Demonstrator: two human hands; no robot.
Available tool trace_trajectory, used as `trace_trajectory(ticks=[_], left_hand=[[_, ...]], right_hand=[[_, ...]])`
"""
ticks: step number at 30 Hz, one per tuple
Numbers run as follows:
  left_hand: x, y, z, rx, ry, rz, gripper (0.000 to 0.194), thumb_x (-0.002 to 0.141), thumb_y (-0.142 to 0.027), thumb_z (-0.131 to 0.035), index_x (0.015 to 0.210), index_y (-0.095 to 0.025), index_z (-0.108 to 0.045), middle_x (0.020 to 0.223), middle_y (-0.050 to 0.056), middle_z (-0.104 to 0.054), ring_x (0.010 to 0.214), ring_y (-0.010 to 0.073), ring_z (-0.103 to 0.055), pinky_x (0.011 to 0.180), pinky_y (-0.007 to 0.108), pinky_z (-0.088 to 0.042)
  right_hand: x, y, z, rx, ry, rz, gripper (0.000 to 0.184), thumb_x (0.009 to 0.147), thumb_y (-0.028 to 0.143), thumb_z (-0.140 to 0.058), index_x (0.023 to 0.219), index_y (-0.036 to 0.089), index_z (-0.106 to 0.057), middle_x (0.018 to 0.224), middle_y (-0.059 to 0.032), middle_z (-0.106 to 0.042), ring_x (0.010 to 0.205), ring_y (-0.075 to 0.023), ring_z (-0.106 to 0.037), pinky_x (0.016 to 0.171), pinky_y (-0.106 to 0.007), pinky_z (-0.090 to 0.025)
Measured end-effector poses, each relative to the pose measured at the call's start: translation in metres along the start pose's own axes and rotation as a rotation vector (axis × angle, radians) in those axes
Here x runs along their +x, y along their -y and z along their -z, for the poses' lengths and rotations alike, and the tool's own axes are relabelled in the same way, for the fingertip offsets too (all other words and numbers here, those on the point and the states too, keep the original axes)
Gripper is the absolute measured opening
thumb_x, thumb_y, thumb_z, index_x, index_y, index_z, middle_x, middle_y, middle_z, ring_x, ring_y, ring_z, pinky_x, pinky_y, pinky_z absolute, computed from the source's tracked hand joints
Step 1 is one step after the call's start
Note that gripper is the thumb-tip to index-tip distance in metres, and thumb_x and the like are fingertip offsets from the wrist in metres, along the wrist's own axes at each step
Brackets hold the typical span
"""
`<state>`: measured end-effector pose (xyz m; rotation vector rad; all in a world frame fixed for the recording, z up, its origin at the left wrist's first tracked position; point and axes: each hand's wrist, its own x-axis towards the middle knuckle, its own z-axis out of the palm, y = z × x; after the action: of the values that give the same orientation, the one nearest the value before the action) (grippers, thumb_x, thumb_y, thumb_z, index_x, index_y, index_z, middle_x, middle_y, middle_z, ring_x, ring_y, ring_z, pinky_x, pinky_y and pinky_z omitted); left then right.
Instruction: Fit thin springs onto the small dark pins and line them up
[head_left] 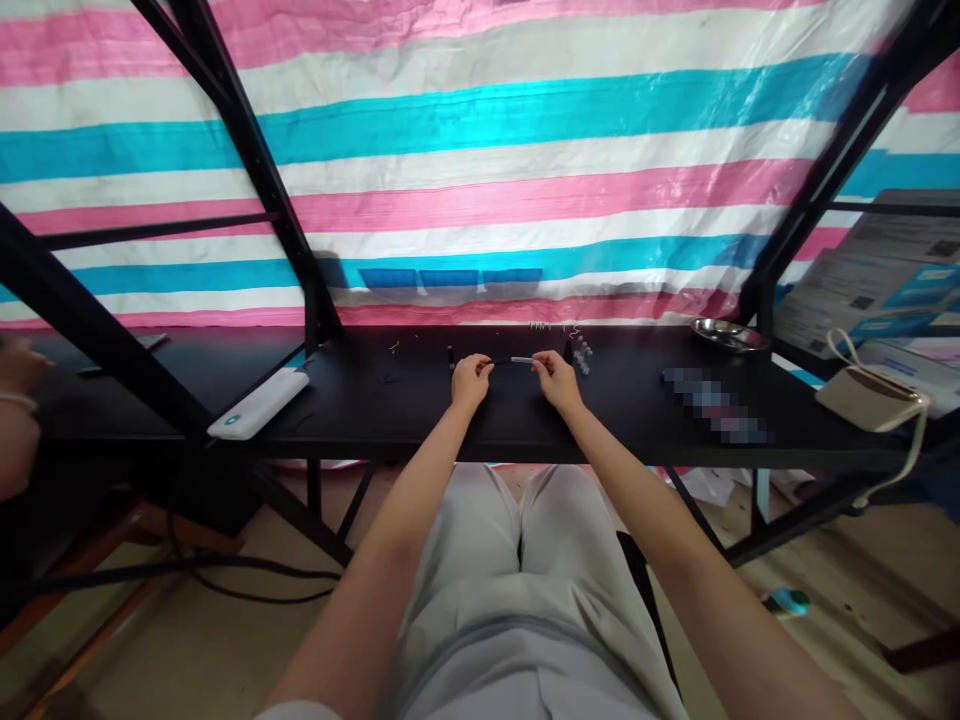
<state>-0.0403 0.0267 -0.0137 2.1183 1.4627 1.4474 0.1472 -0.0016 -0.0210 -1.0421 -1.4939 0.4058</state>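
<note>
Behind the black table (360, 425) we note a striped sheet (525, 110). At left, a white case (259, 405) lies near the front edge; a knock could push it off. The left hand (471, 380) pinches the dark end of a slim rod (512, 360), which spans both hands over the table; the right hand (558, 380) pinches its pale end. We judge that uneven pulling could make it slip. Small pale pieces (583, 358) lie just beside the right hand, where a careless knuckle could scatter them.
</note>
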Motion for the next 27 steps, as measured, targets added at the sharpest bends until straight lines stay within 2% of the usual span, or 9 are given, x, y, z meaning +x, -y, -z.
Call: trace_trajectory(ticks=[11,18,22,27], left_hand=[[0.0,-0.002,0.001,0.005,0.031,-0.063,0.01,0.077,-0.016,-0.061,0.085,-0.017,-0.067,0.081,0.004,-0.066,0.072,0.0145,-0.057,0.075,0.028,-0.046],[-0.003,-0.009,0.002,-0.069,0.15,-0.141,0.01,0.077,-0.017,-0.062,0.086,-0.017,-0.067,0.08,0.002,-0.064,0.072,0.0125,-0.056,0.075,0.027,-0.046],[-0.004,-0.011,0.001,-0.097,0.189,-0.148,0.01,0.077,-0.019,-0.063,0.086,-0.017,-0.067,0.081,0.003,-0.065,0.073,0.0124,-0.056,0.075,0.027,-0.046],[-0.004,-0.011,0.001,-0.128,0.178,-0.126,0.011,0.077,-0.023,-0.062,0.085,-0.017,-0.067,0.081,0.003,-0.065,0.073,0.0124,-0.056,0.073,0.026,-0.046]], right_hand=[[-0.001,-0.001,-0.001,0.042,0.041,-0.001,0.027,0.081,0.042,-0.048,0.09,0.018,-0.055,0.075,-0.0053,-0.062,0.071,-0.0173,-0.06,0.071,-0.032,-0.047],[-0.001,0.0,-0.001,0.017,0.142,-0.045,0.027,0.08,0.042,-0.049,0.091,0.018,-0.057,0.075,-0.0048,-0.064,0.071,-0.0164,-0.061,0.071,-0.031,-0.046],[-0.002,0.002,-0.001,-0.007,0.177,-0.052,0.028,0.079,0.042,-0.049,0.09,0.018,-0.058,0.074,-0.0042,-0.065,0.069,-0.0158,-0.06,0.069,-0.03,-0.045],[-0.002,0.005,0.0,-0.018,0.189,-0.069,0.028,0.081,0.042,-0.047,0.09,0.018,-0.057,0.072,-0.0032,-0.064,0.063,-0.0141,-0.056,0.065,-0.027,-0.043]])
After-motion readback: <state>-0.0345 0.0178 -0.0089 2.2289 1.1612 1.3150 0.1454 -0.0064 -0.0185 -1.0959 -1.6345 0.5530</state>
